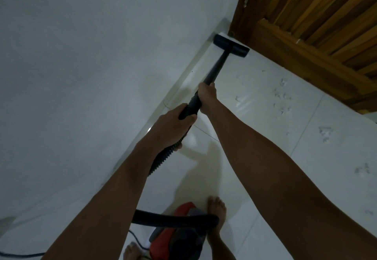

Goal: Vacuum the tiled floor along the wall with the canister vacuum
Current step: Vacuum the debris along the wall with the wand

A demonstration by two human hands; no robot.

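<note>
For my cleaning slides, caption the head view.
Both hands grip the vacuum wand, floor nozzle in the corner by the wooden door.

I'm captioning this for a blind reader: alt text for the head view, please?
Both hands grip a black vacuum wand, left hand behind right hand, pushing its floor nozzle along the white wall toward a wooden door; the red canister sits by bare feet.
</note>
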